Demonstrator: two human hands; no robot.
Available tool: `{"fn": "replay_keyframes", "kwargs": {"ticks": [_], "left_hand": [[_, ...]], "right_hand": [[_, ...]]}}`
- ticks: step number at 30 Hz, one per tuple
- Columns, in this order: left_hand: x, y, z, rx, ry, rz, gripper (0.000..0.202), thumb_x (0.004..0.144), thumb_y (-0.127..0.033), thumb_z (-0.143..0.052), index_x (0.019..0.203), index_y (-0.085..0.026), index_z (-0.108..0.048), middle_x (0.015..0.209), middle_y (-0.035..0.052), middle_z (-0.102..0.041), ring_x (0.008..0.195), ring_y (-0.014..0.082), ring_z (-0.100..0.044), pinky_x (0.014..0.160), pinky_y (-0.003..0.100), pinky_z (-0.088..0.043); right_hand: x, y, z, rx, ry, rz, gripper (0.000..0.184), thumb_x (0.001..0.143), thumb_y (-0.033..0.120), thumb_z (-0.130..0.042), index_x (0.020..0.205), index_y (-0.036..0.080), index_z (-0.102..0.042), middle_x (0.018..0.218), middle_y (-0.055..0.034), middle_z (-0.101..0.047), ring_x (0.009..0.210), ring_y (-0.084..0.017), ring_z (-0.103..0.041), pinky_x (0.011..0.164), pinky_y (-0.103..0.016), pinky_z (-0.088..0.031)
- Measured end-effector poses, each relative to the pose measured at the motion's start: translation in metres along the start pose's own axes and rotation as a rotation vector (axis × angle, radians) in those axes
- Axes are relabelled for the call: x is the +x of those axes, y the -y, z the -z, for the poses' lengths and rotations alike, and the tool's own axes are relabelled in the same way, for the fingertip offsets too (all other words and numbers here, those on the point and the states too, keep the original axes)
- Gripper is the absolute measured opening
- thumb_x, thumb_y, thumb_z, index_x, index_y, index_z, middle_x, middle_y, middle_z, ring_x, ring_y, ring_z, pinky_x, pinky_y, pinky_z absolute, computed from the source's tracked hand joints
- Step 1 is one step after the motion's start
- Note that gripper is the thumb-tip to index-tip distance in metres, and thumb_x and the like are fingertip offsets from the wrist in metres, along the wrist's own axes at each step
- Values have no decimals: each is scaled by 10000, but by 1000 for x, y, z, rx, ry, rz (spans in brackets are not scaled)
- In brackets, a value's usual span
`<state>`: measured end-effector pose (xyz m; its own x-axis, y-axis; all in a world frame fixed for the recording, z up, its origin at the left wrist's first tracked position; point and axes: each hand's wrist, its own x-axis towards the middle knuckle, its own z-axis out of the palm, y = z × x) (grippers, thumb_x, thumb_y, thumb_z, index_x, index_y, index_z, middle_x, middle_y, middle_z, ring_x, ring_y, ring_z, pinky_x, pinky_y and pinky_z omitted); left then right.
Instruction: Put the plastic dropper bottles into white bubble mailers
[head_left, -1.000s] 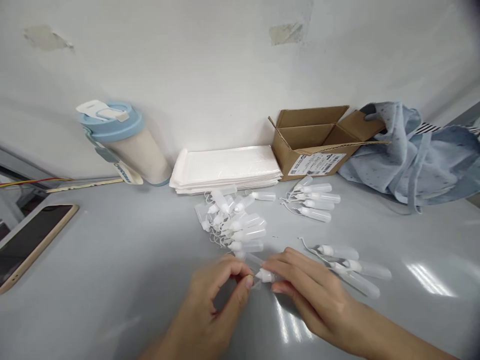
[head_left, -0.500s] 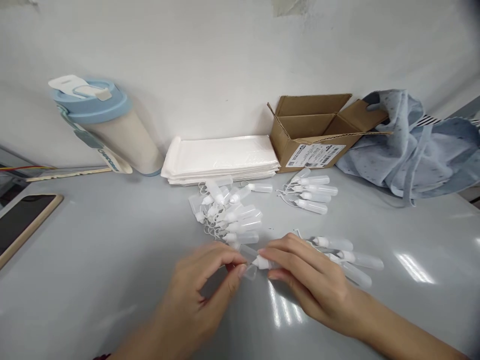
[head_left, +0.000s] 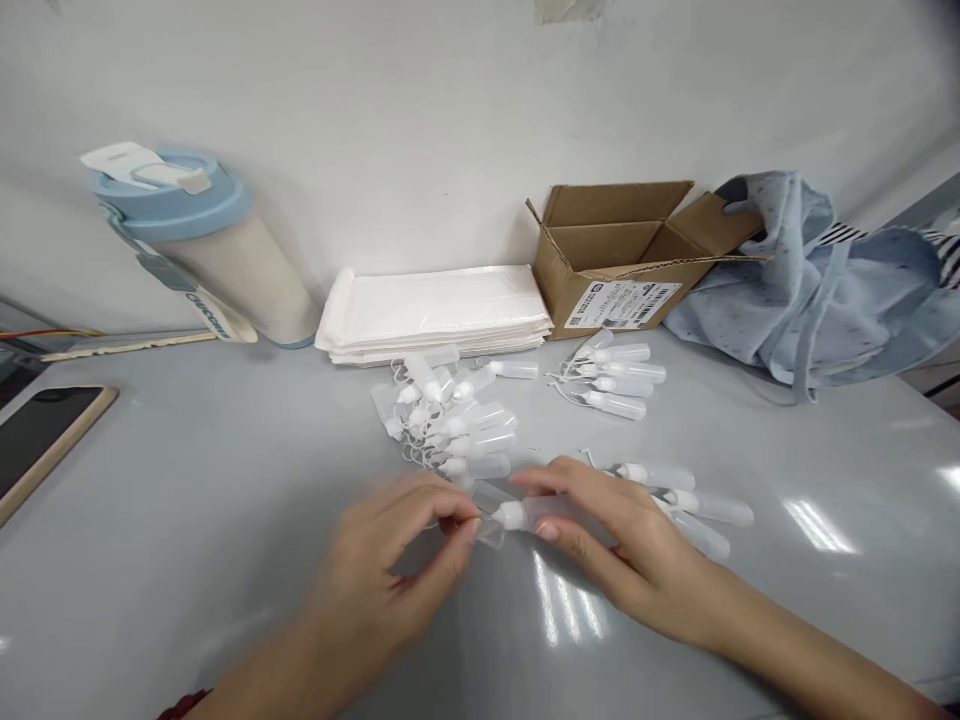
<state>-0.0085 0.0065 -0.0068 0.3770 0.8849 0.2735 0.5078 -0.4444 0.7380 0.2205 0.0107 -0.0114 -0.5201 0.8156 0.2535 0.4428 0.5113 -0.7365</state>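
In the middle front of the table, a small translucent dropper bottle (head_left: 529, 515) with a white nozzle points left. My right hand (head_left: 626, 545) is round its body, thumb on the near side and the index finger lifted a little off it. Beside the nozzle, my left hand (head_left: 409, 550) is closed in a pinch; what lies between its fingertips is too small to make out. A clear bottle end (head_left: 491, 535) shows just under those fingertips. Right behind is a heap of similar bottles (head_left: 480, 440) with thin white loops. More bottles (head_left: 709, 507) lie beyond my right hand.
Another bottle group (head_left: 619, 380) lies before an open cardboard box (head_left: 637, 300). White padded envelopes (head_left: 442, 310) are stacked against the wall. A blue-lidded tumbler (head_left: 232, 270) and a phone (head_left: 45, 440) are at left, a light blue cloth bag (head_left: 795, 300) at right.
My right fingers have loosened and slid back along the bottle, showing more of its body. My left hand keeps its pinch near the nozzle. The view has shifted slightly.
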Motion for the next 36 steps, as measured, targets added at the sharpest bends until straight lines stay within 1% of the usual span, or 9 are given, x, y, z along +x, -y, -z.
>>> {"fn": "replay_keyframes", "kwargs": {"ticks": [3,6,8,15,19,25,28,33,36], "left_hand": [[2,3,8,60,-192,208,103,869,-275,-605,793,-261,-673,769,-59,-715,666,126,-648,568,192,-485],[5,10,11,106,-407,430,126,834,-403,-663,827,-287,-712,803,-63,-733,700,155,-661,597,218,-508],[9,16,10,77,-450,498,160,815,-436,-683,843,-286,-731,826,-53,-749,755,178,-678,662,243,-532],[18,23,8,-91,-267,489,321,920,-457,-526,1043,-248,-736,1118,10,-742,1104,239,-646,960,344,-506],[19,22,8,-58,-193,430,425,957,-468,-425,1150,-201,-694,1245,52,-681,1183,252,-596,1023,377,-461],[19,26,11,-78,-221,489,434,943,-476,-430,1193,-211,-666,1163,51,-696,1018,227,-651,907,341,-510],[20,24,13,-78,-236,518,391,924,-465,-467,1144,-220,-679,1051,37,-720,999,230,-654,846,324,-519],[19,19,13,-68,-250,564,323,880,-466,-537,1023,-223,-695,935,31,-724,906,233,-661,631,274,-495],[17,20,12,-141,-273,559,308,864,-450,-574,1019,-209,-685,943,38,-725,918,228,-669,699,291,-523]], "right_hand": [[2,-12,11,-199,-126,-18,286,995,290,-471,1252,166,-501,1084,-89,-622,947,-179,-602,813,-301,-513],[6,-27,23,-416,-256,-13,264,982,280,-487,1216,162,-519,1132,-125,-593,1015,-222,-589,853,-356,-509],[7,-38,29,-527,-286,-19,260,973,273,-490,1201,155,-535,1139,-140,-588,1050,-254,-580,874,-392,-503],[4,-69,38,-734,-247,-126,260,956,273,-431,1137,168,-587,1085,-158,-618,1002,-328,-588,812,-478,-512],[2,-79,42,-758,-216,-170,238,929,247,-445,1074,177,-619,1036,-144,-646,952,-338,-602,769,-484,-518],[3,-86,43,-756,-227,-214,220,902,227,-471,1032,181,-643,1016,-124,-673,928,-316,-641,722,-437,-534],[3,-86,45,-753,-255,-228,216,896,225,-482,1030,190,-648,1037,-113,-677,947,-303,-651,729,-414,-533],[2,-87,44,-739,-236,-269,217,888,234,-481,984,195,-671,992,-110,-697,895,-303,-676,720,-426,-537],[2,-86,41,-715,-225,-278,227,887,253,-473,969,190,-675,970,-109,-710,835,-300,-686,677,-419,-540]]}}
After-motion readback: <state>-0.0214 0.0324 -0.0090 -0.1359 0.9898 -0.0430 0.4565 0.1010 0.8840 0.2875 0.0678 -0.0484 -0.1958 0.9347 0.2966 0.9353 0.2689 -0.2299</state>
